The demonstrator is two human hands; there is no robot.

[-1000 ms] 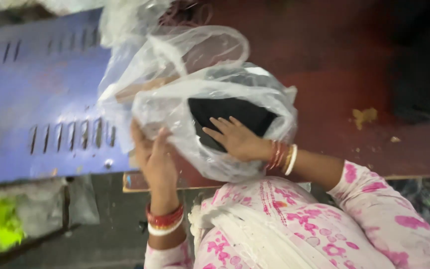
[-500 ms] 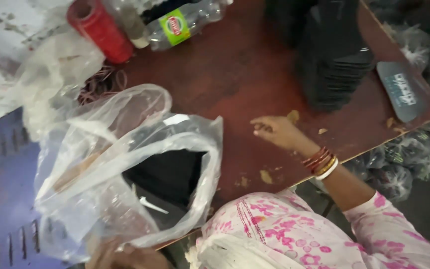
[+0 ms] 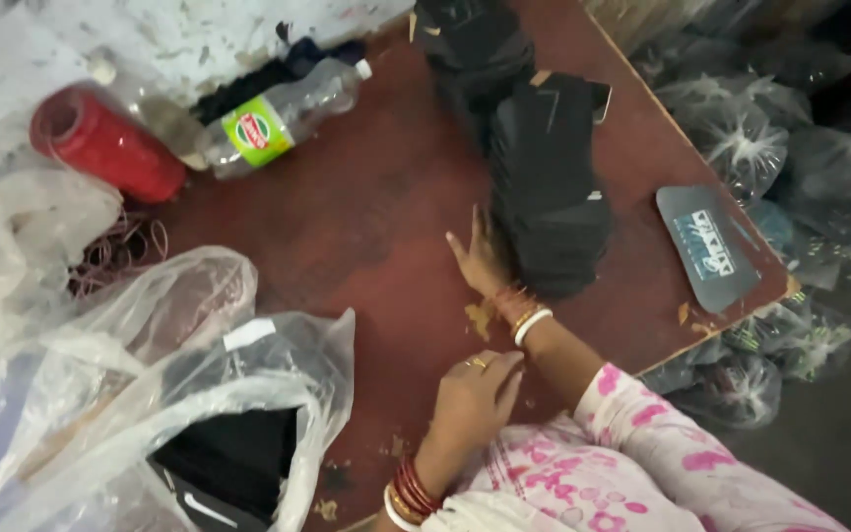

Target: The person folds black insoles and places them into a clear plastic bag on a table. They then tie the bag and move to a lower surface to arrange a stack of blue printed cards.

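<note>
Left hand: we find the left hand [image 3: 473, 399] nearest the camera, resting knuckles-up on the reddish-brown surface [image 3: 347, 217] close to the body, fingers loosely curled and holding nothing. It sits just beside the open bag, apparently parked there as a brace.

Clear bag: the clear plastic bag [image 3: 164, 414] lies at the near left corner, mouth gaping toward us, with black folded goods [image 3: 233, 458] inside. We judge the mouth is left open for loading.

Right hand: the right hand [image 3: 480, 258] lies flat, palm down, fingers spread against the near side of the stack; it grips nothing. The placement reads as steadying or squaring the pile.

Stack: the stack of black flat pieces [image 3: 549, 182] stands mid-surface, leaning slightly and running away from us. We cannot tell what the pieces are.

Card: a dark rounded card [image 3: 706, 246] lies flat near the right edge, well apart from the hands.

Debris: small tan scraps [image 3: 478, 317] lie by the right wrist.

Far items: a heap of rubber bands [image 3: 115, 251], a red spool [image 3: 105, 146] and a clear plastic bottle [image 3: 268, 118] on its side lie at the far left, out of the working zone.

Beyond the edge: filled plastic bags [image 3: 741, 128] are piled off the right side.
</note>
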